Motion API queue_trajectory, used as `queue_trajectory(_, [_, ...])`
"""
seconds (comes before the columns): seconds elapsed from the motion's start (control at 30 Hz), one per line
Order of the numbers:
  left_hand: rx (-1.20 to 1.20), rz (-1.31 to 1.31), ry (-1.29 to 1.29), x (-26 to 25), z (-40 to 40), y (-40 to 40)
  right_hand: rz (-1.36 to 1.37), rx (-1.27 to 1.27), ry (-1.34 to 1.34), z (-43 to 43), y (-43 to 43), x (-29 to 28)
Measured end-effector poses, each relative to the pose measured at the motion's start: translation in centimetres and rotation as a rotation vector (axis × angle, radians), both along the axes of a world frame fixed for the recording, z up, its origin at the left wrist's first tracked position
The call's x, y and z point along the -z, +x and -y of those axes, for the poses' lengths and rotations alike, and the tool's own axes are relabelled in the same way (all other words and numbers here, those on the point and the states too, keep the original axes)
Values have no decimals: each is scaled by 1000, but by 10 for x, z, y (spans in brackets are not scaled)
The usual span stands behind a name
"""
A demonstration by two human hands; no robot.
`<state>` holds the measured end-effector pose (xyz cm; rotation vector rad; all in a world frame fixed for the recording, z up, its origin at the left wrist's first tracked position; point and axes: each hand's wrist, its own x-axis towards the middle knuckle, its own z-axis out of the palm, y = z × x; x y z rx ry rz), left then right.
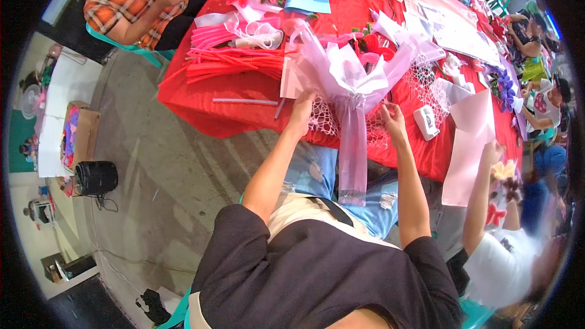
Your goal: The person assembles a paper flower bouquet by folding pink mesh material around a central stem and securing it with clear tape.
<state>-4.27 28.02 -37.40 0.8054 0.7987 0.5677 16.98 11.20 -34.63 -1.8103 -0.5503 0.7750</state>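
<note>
A bouquet wrap of lilac and white translucent paper (352,66) lies at the table's near edge, its ribbon-like tail (352,151) hanging down over my lap. White netting (322,116) spreads out beneath it on both sides. My left hand (304,107) is at the left part of the netting, its fingertips bent at the edge; whether they pinch it is unclear. On the right, my right hand (394,119) has thumb and fingertips close together at the netting's other side, and its grip is also unclear. Red fuzzy flowers (374,45) show behind the wrap.
Bundles of pink and red pipe cleaners (237,61) lie left on the red tablecloth (201,109). A white tape dispenser or similar device (426,122) and pink paper sheets (470,146) are at right. One person (128,4) sits across at left, another (502,256) close at right holding flowers.
</note>
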Motion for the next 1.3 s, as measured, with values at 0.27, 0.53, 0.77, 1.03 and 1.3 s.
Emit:
queue_trajectory(0.27, [128, -152, 100, -43, 31, -42, -180, -143, 14, 53, -30, -34])
queue_trajectory(0.53, [-127, -17, 50, -46, 28, -27, -255, 76, 215, 32, -26, -24])
queue_trajectory(0.77, [35, 291, 48, -57, 26, -23, -381, 132, 392, 15, -39, -41])
queue_trajectory(1.03, [106, 427, 204, -64, 58, 9, -165, 55, 401, -7, -59, -51])
queue_trajectory(1.3, [113, 65, 621, -62, 69, 21, -144, -61, 434, -8, -63, -46])
